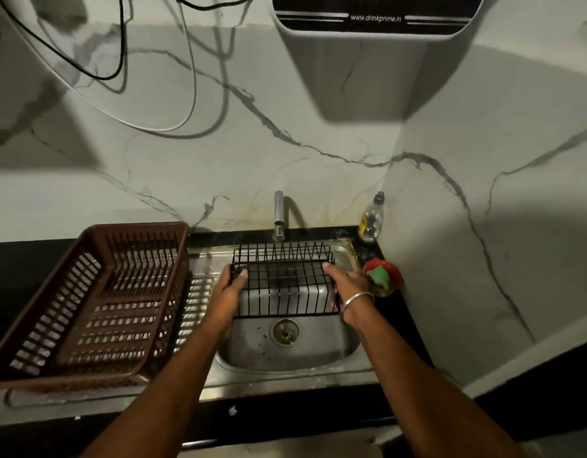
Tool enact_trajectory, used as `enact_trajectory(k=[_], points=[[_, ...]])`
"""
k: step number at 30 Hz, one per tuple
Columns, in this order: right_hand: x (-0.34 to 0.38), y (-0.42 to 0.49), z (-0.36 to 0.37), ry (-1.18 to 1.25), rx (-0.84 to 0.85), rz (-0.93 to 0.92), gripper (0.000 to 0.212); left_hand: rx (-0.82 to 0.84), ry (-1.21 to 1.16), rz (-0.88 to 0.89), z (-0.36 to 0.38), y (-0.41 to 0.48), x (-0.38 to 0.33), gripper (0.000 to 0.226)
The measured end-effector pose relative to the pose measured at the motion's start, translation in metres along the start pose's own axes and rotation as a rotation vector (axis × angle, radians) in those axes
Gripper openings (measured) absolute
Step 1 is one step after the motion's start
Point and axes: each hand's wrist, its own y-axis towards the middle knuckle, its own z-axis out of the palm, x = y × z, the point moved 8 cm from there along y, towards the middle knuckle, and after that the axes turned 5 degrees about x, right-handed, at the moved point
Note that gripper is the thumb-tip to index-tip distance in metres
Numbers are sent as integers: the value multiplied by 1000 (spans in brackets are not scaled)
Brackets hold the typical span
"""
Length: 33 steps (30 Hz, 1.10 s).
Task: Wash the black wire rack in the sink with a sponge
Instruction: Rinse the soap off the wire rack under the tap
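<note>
Steel sink [346, 350] below: left hand [226, 294] and right hand [348, 283] each grasp an end of black wire rack [284, 282], keeping it level under tap [279, 214], probably for wetting.

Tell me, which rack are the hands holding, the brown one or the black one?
The black wire rack, held over the sink by the left hand and right hand. The brown plastic rack sits untouched beside it.

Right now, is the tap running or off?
Off, as far as it shows: no stream falls from the tap onto the rack, and the sink holds no pooled water.
</note>
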Motion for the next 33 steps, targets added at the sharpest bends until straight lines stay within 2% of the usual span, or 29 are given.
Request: enact_trajectory(k=[2,7,10,12,13,17,21,22,24,25,31,33], points=[[-12,-1,-5,13,-12,18,73,-9,4,-14,5,-7,3,49],[24,2,-8,61,50,-84,51,-12,-3,105,2,1,-20,59],[0,-3,-14,6,8,-16,61,-1,11,31,3,-6,10,49],[-18,-5,-19,14,-6,22,70,27,1,-11,-8,15,58,69],[-16,-6,-20,16,0,12,68,40,1,-19,-15,26,73,78],[14,-8,-21,-3,11,-83,50,1,27,-3,-8,17,53,81],[-9,-9,-24,-27,13,-21,69,25,11,-47,-17,35,84,90],[-15,-7,-26,-36,17,-14,68,27,6,-63,-15,31,81,83],[-7,-13,-27,-47,13,-40,61,6,4,-40,5,-4,35,52],[-1,-14,-27,-42,6,-61,61,7,-14,-19,10,-11,21,43],[39,-15,-12,-50,65,-137,52,-77,-98,54,3,-8,-3,55],[59,-14,2,-75,80,-209,58,-149,-100,97,-9,-8,-15,47]])
